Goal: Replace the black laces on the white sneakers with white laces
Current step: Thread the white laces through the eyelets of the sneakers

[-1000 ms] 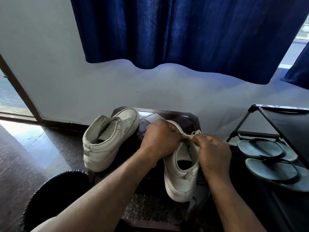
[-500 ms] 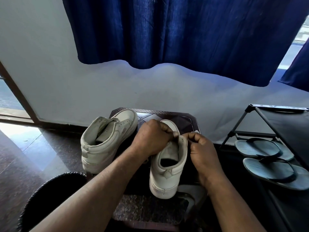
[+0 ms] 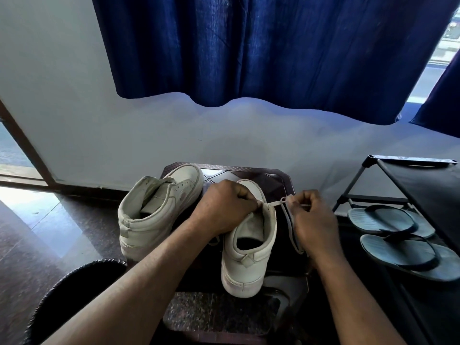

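Note:
Two white sneakers stand on a dark brown stool (image 3: 278, 178). The left sneaker (image 3: 159, 210) has no lace and sits untouched. My left hand (image 3: 224, 207) grips the top of the right sneaker (image 3: 249, 252) at its eyelets, fingers curled over the tongue. My right hand (image 3: 311, 220) pinches a white lace (image 3: 290, 225), stretched taut from the sneaker's right eyelet row out to my fingers, with a loop of it hanging down beside the shoe. No black lace is in view.
A dark round bin (image 3: 74, 290) stands at lower left on the polished floor. A black shoe rack (image 3: 423, 185) with a pair of grey flip-flops (image 3: 398, 235) is at right. White wall and blue curtain (image 3: 273, 51) lie behind the stool.
My right hand has moved right, away from the sneaker, drawing the white lace out through an eyelet. My left hand stays on the shoe's top.

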The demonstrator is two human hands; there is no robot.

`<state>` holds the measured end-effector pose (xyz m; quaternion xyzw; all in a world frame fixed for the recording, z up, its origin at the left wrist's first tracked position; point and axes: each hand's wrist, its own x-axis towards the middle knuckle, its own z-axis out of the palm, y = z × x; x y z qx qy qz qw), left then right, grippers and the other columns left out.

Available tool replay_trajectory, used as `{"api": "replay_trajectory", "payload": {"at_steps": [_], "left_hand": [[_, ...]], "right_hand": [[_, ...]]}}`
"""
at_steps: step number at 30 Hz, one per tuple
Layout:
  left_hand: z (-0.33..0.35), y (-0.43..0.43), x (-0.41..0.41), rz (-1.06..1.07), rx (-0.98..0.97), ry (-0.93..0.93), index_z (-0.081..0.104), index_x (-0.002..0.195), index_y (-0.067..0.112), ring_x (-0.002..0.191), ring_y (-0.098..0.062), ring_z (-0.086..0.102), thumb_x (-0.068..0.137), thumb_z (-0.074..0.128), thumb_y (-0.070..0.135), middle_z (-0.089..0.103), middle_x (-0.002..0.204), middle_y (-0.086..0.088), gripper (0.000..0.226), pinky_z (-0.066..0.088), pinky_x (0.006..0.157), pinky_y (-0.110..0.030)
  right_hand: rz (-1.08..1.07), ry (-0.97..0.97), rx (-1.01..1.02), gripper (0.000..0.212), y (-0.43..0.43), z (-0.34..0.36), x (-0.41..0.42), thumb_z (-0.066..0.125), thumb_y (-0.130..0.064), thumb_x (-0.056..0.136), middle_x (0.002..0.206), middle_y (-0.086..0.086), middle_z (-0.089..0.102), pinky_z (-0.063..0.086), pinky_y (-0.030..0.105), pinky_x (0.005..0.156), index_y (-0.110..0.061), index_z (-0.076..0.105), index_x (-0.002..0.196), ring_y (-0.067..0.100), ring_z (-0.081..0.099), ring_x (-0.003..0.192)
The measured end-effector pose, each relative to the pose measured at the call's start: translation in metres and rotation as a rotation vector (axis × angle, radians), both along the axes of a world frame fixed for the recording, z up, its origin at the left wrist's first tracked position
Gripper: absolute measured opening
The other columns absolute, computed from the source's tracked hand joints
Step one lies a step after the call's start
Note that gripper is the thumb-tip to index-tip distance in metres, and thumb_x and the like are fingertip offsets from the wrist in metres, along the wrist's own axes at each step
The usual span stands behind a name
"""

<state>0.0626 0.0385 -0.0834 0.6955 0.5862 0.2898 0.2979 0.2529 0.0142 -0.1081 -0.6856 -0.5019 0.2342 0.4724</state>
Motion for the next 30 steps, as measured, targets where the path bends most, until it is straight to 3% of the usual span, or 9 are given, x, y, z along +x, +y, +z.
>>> {"api": "replay_trajectory", "payload": {"at_steps": [4,8,13,16,19,21,26,30], "left_hand": [[0.001,-0.002,0.001,0.000,0.007,0.006,0.080,0.080,0.025,0.074,-0.003,0.063,0.088,0.075,0.038,0.074,0.078,0.012,0.017,0.042,0.061,-0.015],[0.001,-0.002,0.000,-0.007,0.017,0.018,0.080,0.080,0.025,0.075,0.000,0.063,0.089,0.073,0.037,0.074,0.079,0.013,0.016,0.041,0.061,-0.014],[0.003,-0.002,0.001,-0.020,0.035,0.068,0.080,0.084,0.027,0.075,0.002,0.061,0.090,0.073,0.041,0.073,0.082,0.014,0.016,0.036,0.060,-0.006],[0.003,-0.003,0.001,-0.025,0.054,0.071,0.081,0.085,0.026,0.080,-0.003,0.064,0.090,0.073,0.038,0.074,0.085,0.013,0.015,0.039,0.065,-0.010],[0.003,-0.003,0.000,-0.024,0.073,0.066,0.081,0.085,0.027,0.079,-0.002,0.062,0.089,0.072,0.035,0.074,0.087,0.013,0.012,0.040,0.066,-0.013],[0.003,-0.004,0.001,-0.022,0.082,0.069,0.080,0.084,0.028,0.081,-0.002,0.063,0.088,0.072,0.034,0.074,0.088,0.013,0.011,0.041,0.067,-0.012],[0.004,-0.003,0.002,-0.030,0.087,0.075,0.080,0.084,0.028,0.086,-0.005,0.064,0.088,0.072,0.033,0.072,0.090,0.013,0.010,0.045,0.076,-0.021],[0.005,-0.003,0.001,-0.049,0.096,0.113,0.080,0.084,0.027,0.083,-0.004,0.062,0.089,0.072,0.034,0.068,0.086,0.014,0.012,0.044,0.075,-0.024]], "right_hand": [[0.226,-0.174,0.048,0.011,-0.004,0.000,-0.012,0.074,-0.028,0.093,0.102,-0.015,0.062,0.044,0.032,0.094,-0.036,0.068,0.088,0.010,0.059,0.102],[0.279,-0.085,0.007,0.016,-0.003,0.001,-0.016,0.074,-0.017,0.093,0.090,-0.010,0.066,0.046,0.031,0.080,-0.024,0.071,0.079,0.005,0.060,0.087],[-0.027,-0.333,0.067,0.013,0.006,-0.001,0.004,0.076,-0.027,0.089,0.101,0.001,0.064,0.050,0.042,0.090,-0.024,0.069,0.077,0.028,0.062,0.099],[-0.115,-0.350,0.090,0.010,0.005,0.002,0.012,0.077,-0.031,0.087,0.108,0.000,0.063,0.043,0.038,0.094,-0.029,0.068,0.083,0.029,0.058,0.107],[0.095,-0.407,0.155,0.014,0.003,-0.002,0.002,0.077,-0.039,0.085,0.112,-0.010,0.063,0.042,0.038,0.097,-0.032,0.071,0.096,0.020,0.052,0.111],[0.215,-0.395,0.136,0.008,0.003,-0.007,-0.006,0.076,-0.037,0.087,0.111,-0.015,0.065,0.042,0.044,0.099,-0.032,0.074,0.093,0.020,0.053,0.113],[0.276,-0.281,0.080,0.006,0.003,-0.007,-0.012,0.070,-0.036,0.091,0.108,-0.013,0.064,0.040,0.046,0.098,-0.032,0.069,0.087,0.024,0.053,0.113],[-0.018,-0.519,-0.021,0.010,0.006,-0.003,0.006,0.072,-0.037,0.091,0.116,-0.005,0.061,0.043,0.046,0.096,-0.028,0.073,0.086,0.030,0.049,0.114]]}}
